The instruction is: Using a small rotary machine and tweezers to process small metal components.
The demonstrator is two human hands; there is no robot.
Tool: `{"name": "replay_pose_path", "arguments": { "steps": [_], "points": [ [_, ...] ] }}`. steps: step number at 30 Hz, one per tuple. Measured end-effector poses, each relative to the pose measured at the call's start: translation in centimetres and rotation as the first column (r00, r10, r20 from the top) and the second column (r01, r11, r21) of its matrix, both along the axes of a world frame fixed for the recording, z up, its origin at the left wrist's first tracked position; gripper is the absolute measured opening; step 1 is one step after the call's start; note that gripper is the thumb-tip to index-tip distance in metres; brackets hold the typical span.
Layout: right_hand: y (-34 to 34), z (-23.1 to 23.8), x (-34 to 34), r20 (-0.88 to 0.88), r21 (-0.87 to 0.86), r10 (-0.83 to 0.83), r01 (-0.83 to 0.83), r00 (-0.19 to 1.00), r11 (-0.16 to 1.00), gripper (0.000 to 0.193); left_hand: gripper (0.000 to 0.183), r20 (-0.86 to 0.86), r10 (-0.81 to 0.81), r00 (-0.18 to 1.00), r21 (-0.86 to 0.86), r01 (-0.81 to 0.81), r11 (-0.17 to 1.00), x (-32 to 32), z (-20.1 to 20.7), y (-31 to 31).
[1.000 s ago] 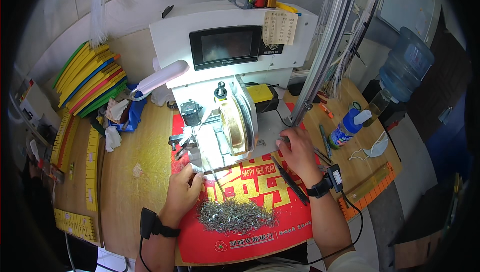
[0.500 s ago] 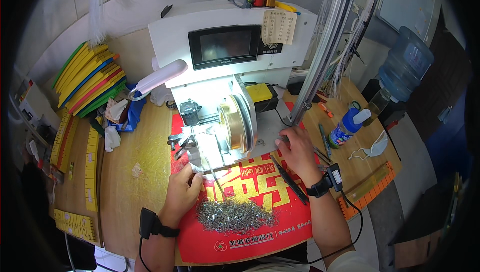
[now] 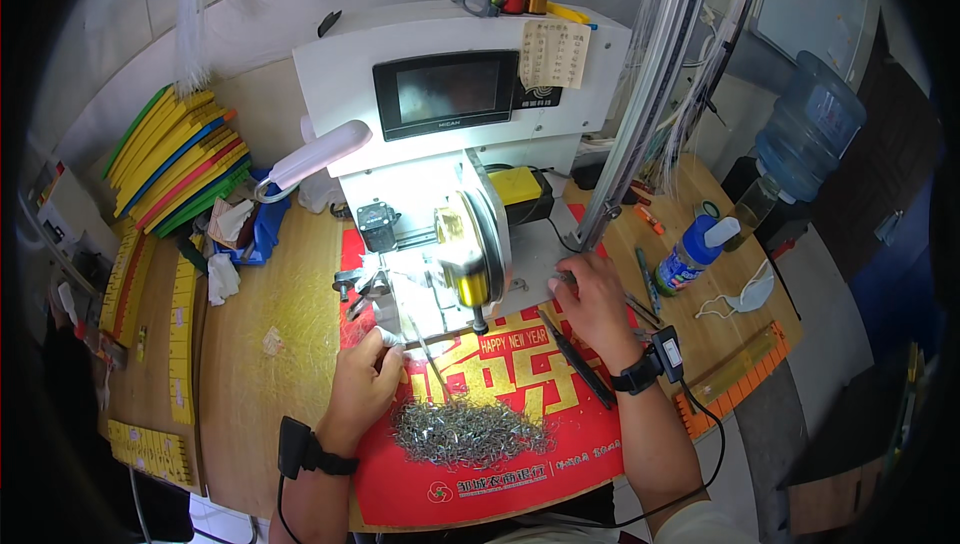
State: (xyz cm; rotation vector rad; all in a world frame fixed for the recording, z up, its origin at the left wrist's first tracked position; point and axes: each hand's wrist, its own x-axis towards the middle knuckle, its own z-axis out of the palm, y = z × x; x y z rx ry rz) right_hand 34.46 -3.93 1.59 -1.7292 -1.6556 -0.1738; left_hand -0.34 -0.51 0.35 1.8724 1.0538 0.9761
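Note:
My left hand is closed in a pinch at the front left of a white winding machine, under its bright lamp. What the fingertips hold is lost in the glare. My right hand rests at the right edge of the machine's base, thumb and fingers curled together over something too small to make out. Between the hands stands a gold round spool wheel, with a dark knob at its lower edge. A heap of small silvery metal pieces lies on a red printed mat between my forearms.
Black pen-like tools lie beside my right wrist. Further right are a blue-labelled bottle, a white mask and a ruled board. Yellow foam boards are stacked at left. A metal post rises behind my right hand.
The spool wheel has turned, and its dark knob now shows at the lower edge. The view has shifted slightly. Both hands keep their places.

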Motion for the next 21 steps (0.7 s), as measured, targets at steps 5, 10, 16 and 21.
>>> {"name": "replay_pose_path", "arguments": {
  "steps": [5, 10, 16, 21],
  "points": [
    [0.04, -0.13, 0.07, 0.001, -0.003, 0.008, -0.008, 1.000, 1.000, 0.022, 0.010, 0.000, -0.006, 1.000, 0.019, 0.006, 1.000, 0.00, 0.01, 0.04],
    [0.08, -0.20, 0.08, -0.012, -0.007, 0.008, -0.008, 1.000, 1.000, 0.022, 0.010, -0.001, -0.003, 1.000, 0.020, 0.003, 1.000, 0.03, -0.07, 0.07],
    [0.06, -0.04, 0.04, -0.017, -0.010, 0.007, -0.007, 1.000, 1.000, 0.022, 0.011, -0.014, 0.003, 1.000, 0.015, -0.003, 1.000, -0.07, -0.08, 0.08],
    [0.06, 0.05, -0.01, -0.028, -0.021, 0.007, -0.008, 1.000, 1.000, 0.022, 0.010, -0.009, 0.003, 1.000, 0.017, -0.003, 1.000, -0.05, -0.13, 0.07]
  ]
}}
